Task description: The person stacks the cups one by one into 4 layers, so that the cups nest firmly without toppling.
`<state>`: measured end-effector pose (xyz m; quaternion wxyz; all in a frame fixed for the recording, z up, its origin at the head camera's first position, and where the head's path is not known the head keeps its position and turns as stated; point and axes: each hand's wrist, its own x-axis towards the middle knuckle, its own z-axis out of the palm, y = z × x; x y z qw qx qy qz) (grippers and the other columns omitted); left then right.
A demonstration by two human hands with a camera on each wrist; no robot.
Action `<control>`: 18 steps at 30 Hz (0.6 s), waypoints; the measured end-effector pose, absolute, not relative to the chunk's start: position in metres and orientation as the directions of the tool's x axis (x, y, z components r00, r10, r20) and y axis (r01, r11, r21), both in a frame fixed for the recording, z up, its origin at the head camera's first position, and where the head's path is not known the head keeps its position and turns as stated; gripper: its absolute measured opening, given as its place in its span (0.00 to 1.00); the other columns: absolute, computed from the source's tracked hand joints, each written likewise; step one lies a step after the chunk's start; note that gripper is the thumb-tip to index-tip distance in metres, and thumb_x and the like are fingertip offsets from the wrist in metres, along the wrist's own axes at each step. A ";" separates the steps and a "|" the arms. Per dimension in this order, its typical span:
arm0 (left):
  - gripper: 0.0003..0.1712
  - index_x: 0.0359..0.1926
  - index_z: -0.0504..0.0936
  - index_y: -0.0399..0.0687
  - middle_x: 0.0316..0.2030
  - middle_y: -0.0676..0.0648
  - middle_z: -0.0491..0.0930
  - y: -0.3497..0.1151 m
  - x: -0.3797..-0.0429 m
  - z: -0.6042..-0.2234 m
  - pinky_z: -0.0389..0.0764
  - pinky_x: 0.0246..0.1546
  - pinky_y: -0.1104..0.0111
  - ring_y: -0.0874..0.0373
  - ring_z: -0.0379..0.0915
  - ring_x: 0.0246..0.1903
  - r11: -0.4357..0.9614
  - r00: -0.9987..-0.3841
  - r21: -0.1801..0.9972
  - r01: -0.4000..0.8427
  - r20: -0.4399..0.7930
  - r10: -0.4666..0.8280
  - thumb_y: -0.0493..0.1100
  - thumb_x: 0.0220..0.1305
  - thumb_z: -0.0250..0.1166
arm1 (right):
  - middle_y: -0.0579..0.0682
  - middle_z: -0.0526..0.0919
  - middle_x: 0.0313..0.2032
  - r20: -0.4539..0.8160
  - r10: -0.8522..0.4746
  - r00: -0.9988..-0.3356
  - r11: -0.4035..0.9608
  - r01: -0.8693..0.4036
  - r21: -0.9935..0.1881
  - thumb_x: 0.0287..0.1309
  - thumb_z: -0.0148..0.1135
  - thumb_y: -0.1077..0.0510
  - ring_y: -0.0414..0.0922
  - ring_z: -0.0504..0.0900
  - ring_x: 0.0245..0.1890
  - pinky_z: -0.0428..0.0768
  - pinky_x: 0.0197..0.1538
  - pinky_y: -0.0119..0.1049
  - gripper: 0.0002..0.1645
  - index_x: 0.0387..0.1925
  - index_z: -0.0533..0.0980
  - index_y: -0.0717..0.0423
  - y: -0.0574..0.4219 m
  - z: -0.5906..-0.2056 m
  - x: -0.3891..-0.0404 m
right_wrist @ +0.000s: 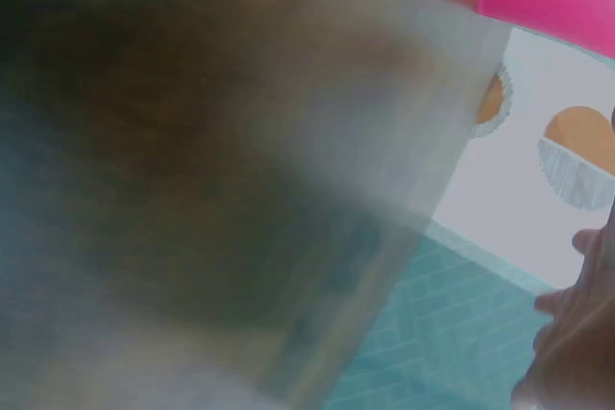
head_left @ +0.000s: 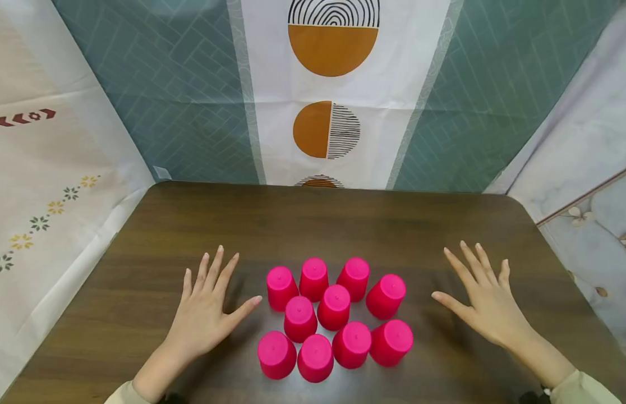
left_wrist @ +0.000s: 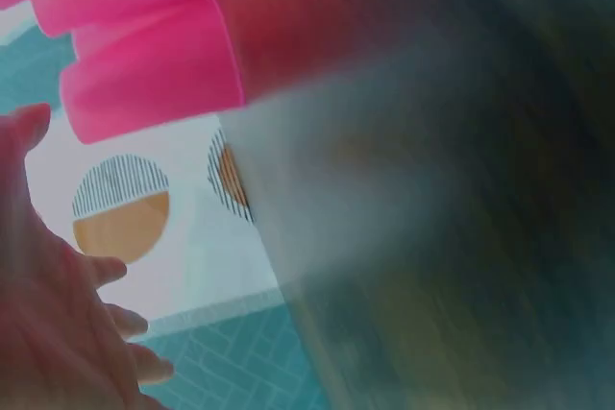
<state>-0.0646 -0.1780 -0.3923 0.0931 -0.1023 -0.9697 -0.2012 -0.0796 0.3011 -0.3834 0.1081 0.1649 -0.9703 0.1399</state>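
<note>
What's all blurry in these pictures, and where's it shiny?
Head view: clear, with pale glare on the brown wood-grain tabletop around the pink tapered plastic cups, shadows by the bare left hand and right hand; left wrist view: tabletop blurry, cups reflected reddish; right wrist view: tabletop blurry.

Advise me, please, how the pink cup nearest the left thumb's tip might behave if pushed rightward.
The pink cup is probably light and stiff, given its smooth, plastic-looking walls. Standing wide end down, it would likely slide before tipping, perhaps bumping a neighbouring cup.
</note>
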 end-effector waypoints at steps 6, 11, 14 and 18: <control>0.47 0.71 0.55 0.59 0.72 0.47 0.47 -0.159 -0.072 -0.385 0.40 0.64 0.39 0.40 0.40 0.70 0.811 -0.944 0.485 0.326 0.206 0.256 0.65 0.53 0.63 | 0.55 0.53 0.70 0.296 -0.370 -0.881 0.862 -0.444 -0.243 0.48 0.67 0.40 0.55 0.44 0.72 0.25 0.62 0.67 0.52 0.71 0.53 0.42 0.289 -0.365 -0.094; 0.48 0.69 0.58 0.62 0.70 0.50 0.54 -0.148 -0.079 -0.375 0.47 0.63 0.39 0.44 0.50 0.68 0.710 -0.924 0.596 0.375 0.179 0.338 0.56 0.49 0.71 | 0.56 0.59 0.67 0.278 -0.423 -0.862 0.827 -0.493 -0.271 0.48 0.68 0.41 0.56 0.57 0.68 0.33 0.66 0.64 0.50 0.69 0.57 0.46 0.268 -0.351 -0.110; 0.46 0.68 0.60 0.62 0.69 0.51 0.58 -0.144 -0.082 -0.370 0.54 0.62 0.40 0.48 0.56 0.66 0.680 -0.920 0.627 0.380 0.180 0.348 0.54 0.48 0.72 | 0.54 0.61 0.67 0.248 -0.478 -0.843 0.781 -0.537 -0.319 0.49 0.68 0.43 0.54 0.60 0.66 0.40 0.68 0.62 0.47 0.68 0.59 0.47 0.252 -0.345 -0.121; 0.44 0.67 0.62 0.64 0.65 0.54 0.63 -0.138 -0.083 -0.369 0.68 0.56 0.45 0.52 0.61 0.63 0.643 -0.926 0.679 0.354 0.161 0.340 0.54 0.50 0.71 | 0.49 0.61 0.67 0.160 -0.544 -0.824 0.727 -0.558 -0.401 0.51 0.67 0.45 0.51 0.59 0.67 0.53 0.67 0.58 0.45 0.68 0.59 0.44 0.229 -0.334 -0.136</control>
